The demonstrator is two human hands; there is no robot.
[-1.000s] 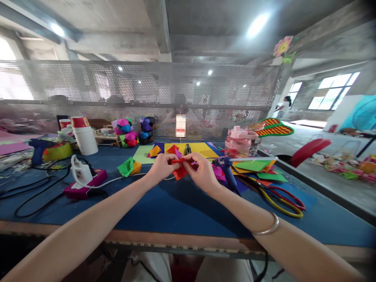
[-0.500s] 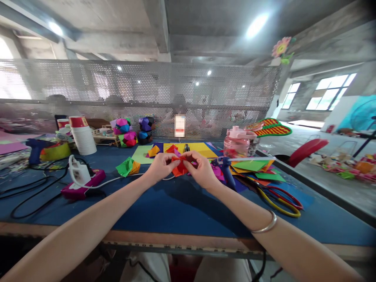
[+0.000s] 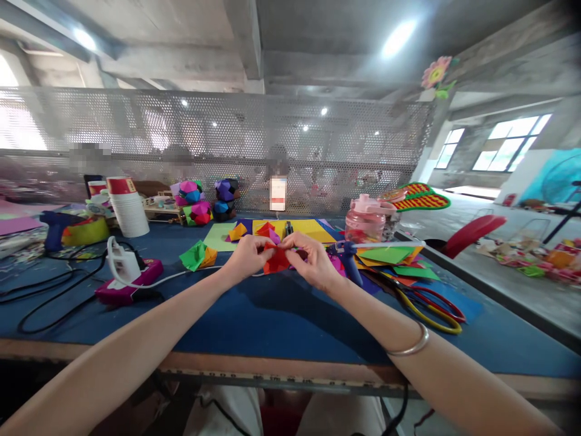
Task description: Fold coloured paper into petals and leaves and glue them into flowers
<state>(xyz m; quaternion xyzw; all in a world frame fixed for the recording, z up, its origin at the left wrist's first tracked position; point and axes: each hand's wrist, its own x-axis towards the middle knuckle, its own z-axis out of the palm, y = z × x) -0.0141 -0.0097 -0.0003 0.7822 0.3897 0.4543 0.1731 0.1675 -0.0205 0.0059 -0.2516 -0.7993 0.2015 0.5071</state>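
Note:
My left hand [image 3: 247,257] and my right hand [image 3: 311,260] meet above the blue table [image 3: 254,315], both pinching a small folded red paper piece [image 3: 276,260]. The fingers of each hand are closed on its edges. A silver bangle [image 3: 408,346] sits on my right wrist. Just beyond the hands lie yellow and green paper sheets [image 3: 304,229] with small folded pieces [image 3: 238,232] on them. A folded green and orange piece [image 3: 197,256] lies left of my left hand.
A blue glue gun [image 3: 347,260] rests right of my right hand beside loose coloured sheets [image 3: 390,257] and hoops [image 3: 436,306]. A pink jar [image 3: 365,221], paper balls [image 3: 200,209], stacked cups [image 3: 128,209], a white charger on a pink block [image 3: 127,275] with cables stand around. A mesh screen [image 3: 227,139] backs the table.
Both hands have stayed together on the red paper, turning and pressing it slightly; the piece looks more compact. Nothing else on the table moved.

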